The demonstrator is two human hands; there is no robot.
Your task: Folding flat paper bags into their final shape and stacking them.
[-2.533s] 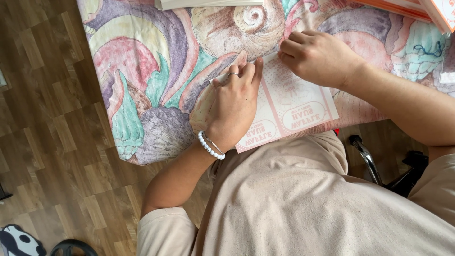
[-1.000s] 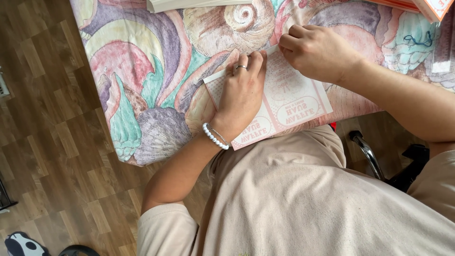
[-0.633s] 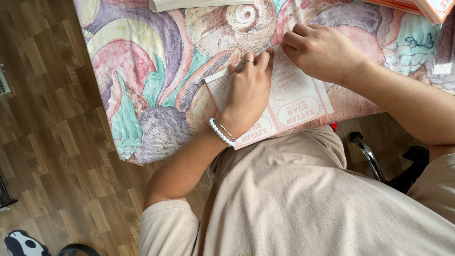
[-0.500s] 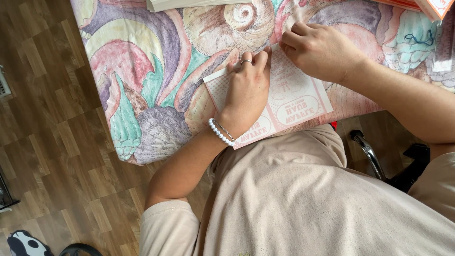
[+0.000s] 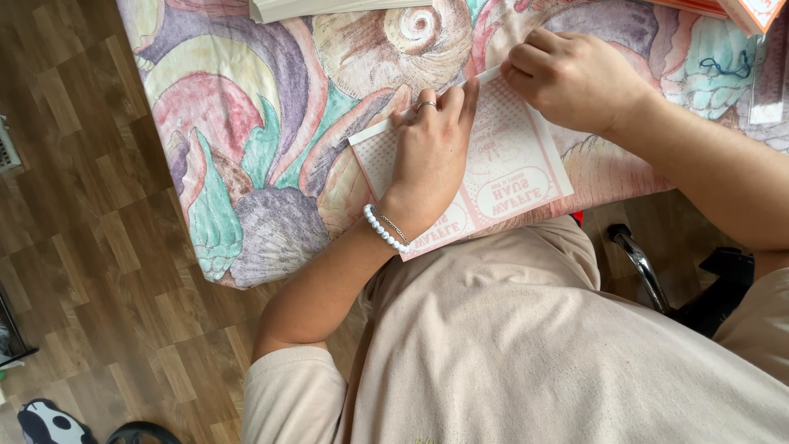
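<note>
The left hand [image 5: 431, 156] lies flat and open on the pink printed sheet [image 5: 509, 173], fingertips now slid up to its far folded edge, so the crease looks nearly pressed. The right hand [image 5: 575, 78] is curled, pinching that edge's corner against the shell-patterned surface [image 5: 271, 123].

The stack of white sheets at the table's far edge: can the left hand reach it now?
Probably yes. The left hand lies flat on the printed paper sheet; only bare tablecloth separates it from the stack.
</note>
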